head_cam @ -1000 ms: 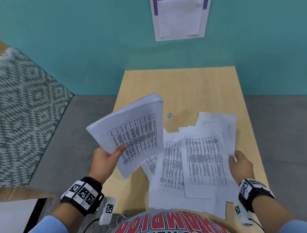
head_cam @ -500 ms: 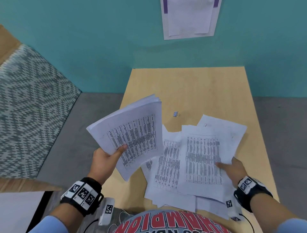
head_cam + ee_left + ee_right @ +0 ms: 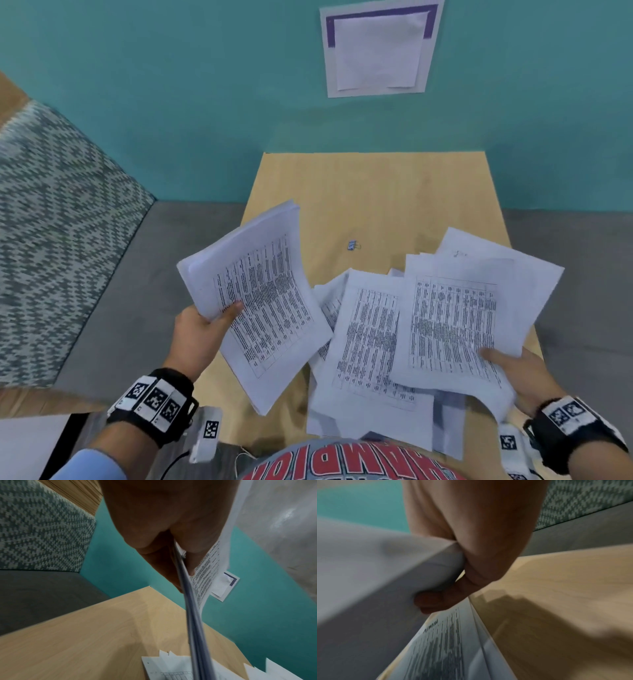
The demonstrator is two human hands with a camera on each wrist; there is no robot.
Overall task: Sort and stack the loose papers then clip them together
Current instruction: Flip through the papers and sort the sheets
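Note:
My left hand [image 3: 205,325] grips a thick stack of printed papers [image 3: 260,301] by its near left edge and holds it tilted above the table's left side; the left wrist view shows the thumb [image 3: 193,545] and fingers pinching that stack [image 3: 193,622] edge-on. My right hand [image 3: 513,373] pinches the near right corner of a printed sheet [image 3: 455,318], lifted off the loose papers [image 3: 366,342] spread over the wooden table [image 3: 370,192]. In the right wrist view the fingers [image 3: 471,547] curl round the raised sheet [image 3: 376,581]. A small blue binder clip [image 3: 352,245] lies beyond the papers.
A teal wall [image 3: 171,102] with a taped white sheet [image 3: 376,51] stands behind the table. A patterned cushion [image 3: 51,222] and grey seat [image 3: 144,274] lie to the left. Bare table shows beyond the clip.
My right hand took hold of the top right sheet and has lifted it up and to the right. The left hand keeps the stack in about the same place.

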